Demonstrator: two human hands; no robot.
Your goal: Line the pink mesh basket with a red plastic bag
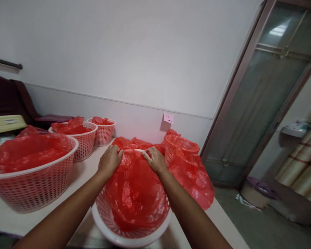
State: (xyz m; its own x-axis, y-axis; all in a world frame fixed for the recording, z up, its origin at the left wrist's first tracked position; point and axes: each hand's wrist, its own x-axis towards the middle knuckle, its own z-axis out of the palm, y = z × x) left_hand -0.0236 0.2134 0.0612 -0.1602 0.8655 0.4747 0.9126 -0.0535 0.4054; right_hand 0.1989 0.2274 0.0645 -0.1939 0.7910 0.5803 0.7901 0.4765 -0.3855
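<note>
– Red translucent plastic bag (140, 197): where is it lying, in the head view?
– Inside a round, white-rimmed plastic basket (131, 241), at the pale table (93, 159). Left hand (109, 159) and right hand (155, 159) are both clamping its far edge.
– Which step?
– They are apparently lining the basket; the next move is probably calling for folding that edge over the rim.
– Appearance?
– Glossy, creasing, sagging inward; the near rim is showing bare.

I see a white wall (145, 52) past the far edge of my tabletop (220, 221). Beyond its right edge are a brown-framed glass door (266, 93) and gray floor (234, 207).
</note>
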